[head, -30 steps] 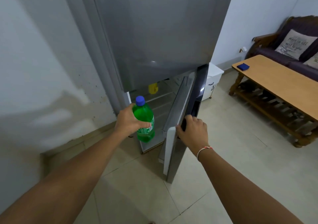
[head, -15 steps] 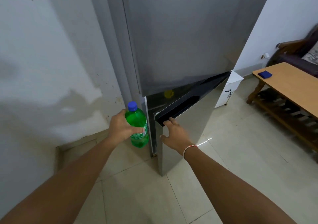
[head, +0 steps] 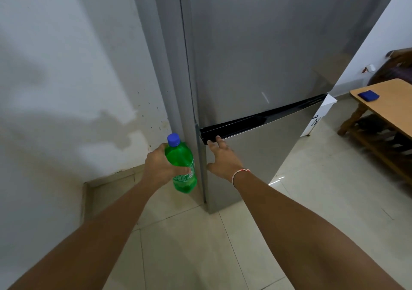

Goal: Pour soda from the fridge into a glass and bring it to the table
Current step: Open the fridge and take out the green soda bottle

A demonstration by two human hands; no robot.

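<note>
Left hand (head: 159, 167) wrapped round the bottle (head: 181, 167), right hand (head: 223, 156) flat against the fridge door (head: 256, 156), fingers straight. Could slip if chilled and wet. No glass visible anywhere.

In my left hand (head: 159, 167) I held a clear green plastic soda bottle (head: 181, 169), smooth and glossy, with a matt blue plastic screw cap (head: 173, 139) and a shiny printed label. My right hand (head: 223, 158) lay flat on the brushed grey metal lower fridge door (head: 263, 153), satin and smooth, fingertips at its glossy black handle strip (head: 256, 121). Left of my left hand the white painted wall (head: 66, 77) looked matt and stained. Below my arms, pale glazed floor tiles (head: 189, 245) shone softly. Far right stood a smooth light wooden table (head: 390, 104).
</note>
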